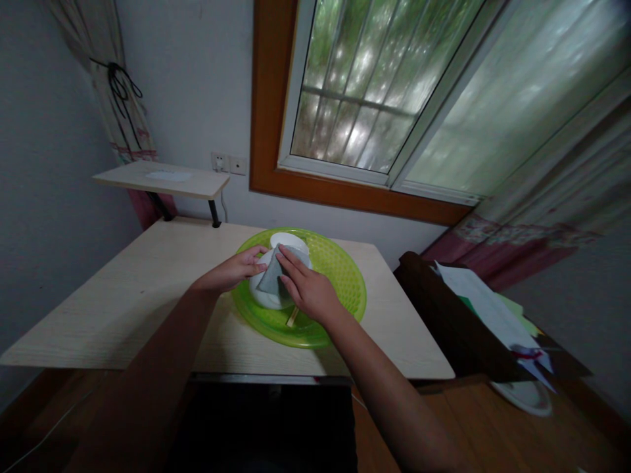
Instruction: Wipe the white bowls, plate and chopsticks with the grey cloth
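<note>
A white bowl [271,301] is held over the green plastic basket [352,289] on the table. My left hand [241,268] grips the bowl's left side, thumb and fingers closed on it. Across the bowl lies a grey cloth [270,279], pressed against its surface by my right hand [308,282], whose fingers reach over the cloth. Behind it, a second white dish [283,239] rests in the basket, partly hidden. The end of what looks like a pair of chopsticks [292,317] pokes out below my right hand.
The pale wooden table [148,289] carries a raised shelf [192,184] at its back left, with a paper [169,176] on it. Beyond stands a window with an orange-brown frame [345,202]. Right of the table, a dark brown piece of furniture [444,322] bears papers [486,309].
</note>
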{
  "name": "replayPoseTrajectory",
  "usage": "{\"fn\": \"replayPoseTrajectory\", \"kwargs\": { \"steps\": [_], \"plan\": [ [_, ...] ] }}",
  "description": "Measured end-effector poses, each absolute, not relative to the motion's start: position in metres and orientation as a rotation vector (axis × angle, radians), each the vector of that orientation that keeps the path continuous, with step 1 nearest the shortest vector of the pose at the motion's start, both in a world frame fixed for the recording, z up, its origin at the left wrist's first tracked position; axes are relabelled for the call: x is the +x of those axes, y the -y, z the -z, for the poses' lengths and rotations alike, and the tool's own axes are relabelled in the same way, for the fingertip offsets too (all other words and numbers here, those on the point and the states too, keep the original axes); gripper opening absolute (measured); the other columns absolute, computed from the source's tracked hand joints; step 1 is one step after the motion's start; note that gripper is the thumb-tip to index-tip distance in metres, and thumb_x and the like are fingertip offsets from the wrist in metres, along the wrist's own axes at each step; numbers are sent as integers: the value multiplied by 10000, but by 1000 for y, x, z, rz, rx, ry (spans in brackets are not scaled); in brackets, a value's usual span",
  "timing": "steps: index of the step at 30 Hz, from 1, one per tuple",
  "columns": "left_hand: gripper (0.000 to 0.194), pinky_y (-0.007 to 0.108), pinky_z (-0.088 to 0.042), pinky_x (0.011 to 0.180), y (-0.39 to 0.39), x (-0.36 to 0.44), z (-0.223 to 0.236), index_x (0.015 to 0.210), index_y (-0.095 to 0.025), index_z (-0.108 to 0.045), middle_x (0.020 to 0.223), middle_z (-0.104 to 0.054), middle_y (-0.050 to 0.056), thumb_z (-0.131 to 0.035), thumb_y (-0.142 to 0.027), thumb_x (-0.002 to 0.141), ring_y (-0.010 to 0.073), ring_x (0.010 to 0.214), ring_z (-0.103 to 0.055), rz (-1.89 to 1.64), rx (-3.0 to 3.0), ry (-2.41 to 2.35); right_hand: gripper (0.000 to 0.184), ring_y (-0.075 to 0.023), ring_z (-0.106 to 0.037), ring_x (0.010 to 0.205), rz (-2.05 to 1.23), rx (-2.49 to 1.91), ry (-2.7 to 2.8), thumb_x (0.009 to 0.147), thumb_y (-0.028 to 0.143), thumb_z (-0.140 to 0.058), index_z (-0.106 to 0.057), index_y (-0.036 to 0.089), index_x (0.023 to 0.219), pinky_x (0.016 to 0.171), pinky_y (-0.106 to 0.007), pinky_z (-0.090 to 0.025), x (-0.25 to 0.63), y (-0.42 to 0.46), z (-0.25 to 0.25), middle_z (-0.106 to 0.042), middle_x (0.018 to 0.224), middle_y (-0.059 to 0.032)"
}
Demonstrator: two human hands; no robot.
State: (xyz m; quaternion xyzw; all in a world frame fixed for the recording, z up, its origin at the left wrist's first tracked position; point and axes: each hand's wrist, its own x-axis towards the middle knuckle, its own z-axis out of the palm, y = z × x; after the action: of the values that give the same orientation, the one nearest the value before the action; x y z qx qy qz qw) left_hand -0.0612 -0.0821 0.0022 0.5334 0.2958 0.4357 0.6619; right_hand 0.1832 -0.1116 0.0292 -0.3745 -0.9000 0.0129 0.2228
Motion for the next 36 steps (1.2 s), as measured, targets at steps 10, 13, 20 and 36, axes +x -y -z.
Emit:
{"fn": "replayPoseTrajectory", "kwargs": {
  "steps": [10, 13, 20, 36],
  "plan": [
    [441, 274, -493, 632, 85, -62, -6, 1118, -188, -628, 896, -724, 77, -847, -380, 787, 206, 736, -682, -963, 1282, -691, 583, -298, -496, 1457, -138, -1188, 2263, 1071, 376, -400, -336, 201, 1623, 1144, -490, -514, 192, 98, -25, -389, 1660, -102],
    [485, 269, -507, 647, 82, -63, -2, 1164, -183, -592, 933, -726, 73, -831, -405, 805, 194, 748, -684, -933, 1302, -681, 620, -292, -502, 1452, -133, -1088, 2342, 1067, 355, -410, -245, 256, 1657, 1101, -475, -556, 190, 102, -27, -293, 1705, -61],
    [491, 284, -524, 691, 79, -62, 2, 1200, -190, -568, 918, -703, 38, -816, -382, 822, 171, 744, -664, -948, 1335, -648, 610, -293, -592, 1359, -65, -882, 2585, 1084, 366, -368, -172, 373, 1662, 941, -447, -652, 179, 113, -29, -240, 1718, 27],
    [477, 302, -529, 685, 78, -66, 6, 1205, -186, -578, 956, -727, 71, -798, -384, 831, 200, 765, -697, -932, 1287, -669, 567, -303, -585, 1372, -132, -1128, 2285, 1078, 377, -402, -302, 346, 1636, 1022, -493, -615, 191, 103, -28, -332, 1683, 24]
  ]
}}
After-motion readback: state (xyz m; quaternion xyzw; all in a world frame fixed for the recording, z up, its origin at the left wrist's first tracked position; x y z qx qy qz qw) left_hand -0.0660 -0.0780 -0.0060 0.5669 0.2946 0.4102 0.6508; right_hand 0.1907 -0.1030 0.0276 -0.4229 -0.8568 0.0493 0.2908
